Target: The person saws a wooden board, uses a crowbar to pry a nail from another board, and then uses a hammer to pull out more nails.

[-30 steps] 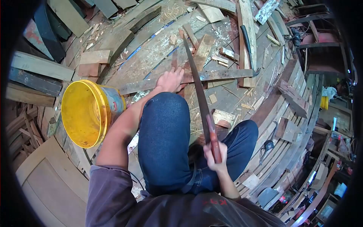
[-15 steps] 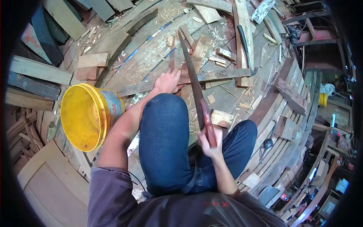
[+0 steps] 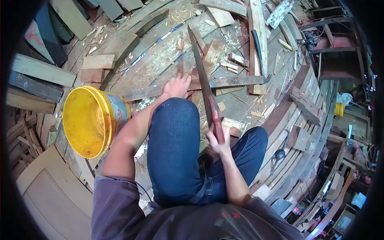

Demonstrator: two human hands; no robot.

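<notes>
Gripping the handsaw by its red handle, the right hand is holding it so its blade is running straight away across the long plank, while the left hand is lying flat just left of the blade, pinning that plank.

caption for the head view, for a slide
Right hand drives a saw through a plank pinned by the left hand.
</notes>
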